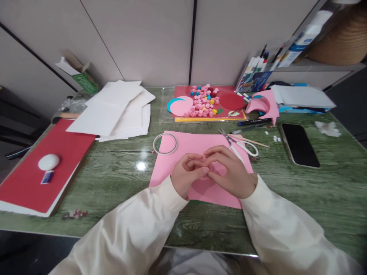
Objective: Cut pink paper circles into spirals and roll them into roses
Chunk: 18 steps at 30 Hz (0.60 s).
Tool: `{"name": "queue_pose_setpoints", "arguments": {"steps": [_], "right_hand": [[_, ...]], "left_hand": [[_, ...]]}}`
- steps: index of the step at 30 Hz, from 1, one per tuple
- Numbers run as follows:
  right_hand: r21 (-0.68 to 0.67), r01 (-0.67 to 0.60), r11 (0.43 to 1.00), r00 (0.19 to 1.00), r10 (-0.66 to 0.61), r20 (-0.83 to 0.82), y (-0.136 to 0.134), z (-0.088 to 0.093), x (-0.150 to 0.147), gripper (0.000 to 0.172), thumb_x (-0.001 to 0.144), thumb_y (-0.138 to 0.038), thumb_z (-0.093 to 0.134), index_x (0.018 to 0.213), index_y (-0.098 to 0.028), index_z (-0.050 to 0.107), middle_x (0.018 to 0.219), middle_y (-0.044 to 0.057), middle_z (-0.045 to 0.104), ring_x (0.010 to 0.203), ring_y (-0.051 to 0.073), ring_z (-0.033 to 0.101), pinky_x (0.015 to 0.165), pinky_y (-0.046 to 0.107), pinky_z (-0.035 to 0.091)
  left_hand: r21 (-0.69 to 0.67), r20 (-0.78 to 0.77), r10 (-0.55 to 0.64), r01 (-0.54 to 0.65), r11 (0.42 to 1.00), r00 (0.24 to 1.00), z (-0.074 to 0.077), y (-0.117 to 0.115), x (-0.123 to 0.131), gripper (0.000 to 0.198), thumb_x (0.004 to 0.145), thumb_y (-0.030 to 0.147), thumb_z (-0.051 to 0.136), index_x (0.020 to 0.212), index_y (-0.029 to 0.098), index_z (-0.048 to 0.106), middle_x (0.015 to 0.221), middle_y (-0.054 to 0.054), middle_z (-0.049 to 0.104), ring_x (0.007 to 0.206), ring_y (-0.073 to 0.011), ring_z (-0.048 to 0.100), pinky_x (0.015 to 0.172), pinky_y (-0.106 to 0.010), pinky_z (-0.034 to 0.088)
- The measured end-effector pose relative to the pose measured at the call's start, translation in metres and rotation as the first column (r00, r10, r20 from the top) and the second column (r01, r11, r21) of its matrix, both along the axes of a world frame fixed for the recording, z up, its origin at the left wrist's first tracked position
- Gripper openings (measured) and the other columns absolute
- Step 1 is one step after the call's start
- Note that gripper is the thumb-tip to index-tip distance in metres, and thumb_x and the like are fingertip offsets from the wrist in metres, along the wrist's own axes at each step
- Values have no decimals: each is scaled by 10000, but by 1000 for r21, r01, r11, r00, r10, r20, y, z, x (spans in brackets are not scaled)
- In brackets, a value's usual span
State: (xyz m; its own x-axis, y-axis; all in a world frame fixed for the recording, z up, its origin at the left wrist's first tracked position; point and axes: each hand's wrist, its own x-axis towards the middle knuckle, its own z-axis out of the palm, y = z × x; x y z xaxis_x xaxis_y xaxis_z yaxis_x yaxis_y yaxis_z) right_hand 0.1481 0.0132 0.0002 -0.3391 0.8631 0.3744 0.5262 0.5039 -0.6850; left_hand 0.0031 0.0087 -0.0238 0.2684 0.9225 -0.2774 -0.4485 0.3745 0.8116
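My left hand (187, 173) and my right hand (229, 172) meet over a pink paper sheet (183, 152) on the green table (120, 179). Both have their fingers curled and pinched together around a small pink piece that I cannot make out clearly. A roll of tape (165, 143) lies at the sheet's upper left corner. White-handled scissors (239, 144) rest on the sheet's upper right edge, close to my right hand.
A red board (31, 179) with a white lump (48, 162) lies at left, white sheets (114, 110) behind it. A tray of small pink paper balls (203, 101) sits at the back, a pink cut paper piece (263, 105), pens (254, 122) and a phone (299, 144) at right.
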Motion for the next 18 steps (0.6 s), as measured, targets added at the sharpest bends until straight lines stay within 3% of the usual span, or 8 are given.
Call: {"name": "queue_pose_setpoints", "arguments": {"steps": [12,18], "right_hand": [[-31,-176,984,984,176,-14,1,-1,1,247,762,-97,512,950,-224,610,1062,73,500,989,181,491,852,361,438],[-11,-156,988,988,156,5,1,0,2,202,765,-126,520,910,-229,614,1047,70,522,976,193,504,831,379,448]], "left_hand": [[15,53,-16,15,1000,998,1,0,0,277,580,93,664,816,163,537,661,28,580,630,-94,549,592,-218,418],[6,56,-38,38,999,998,1,1,-1,291,581,107,675,830,163,535,660,24,584,627,-96,552,599,-228,424]]}}
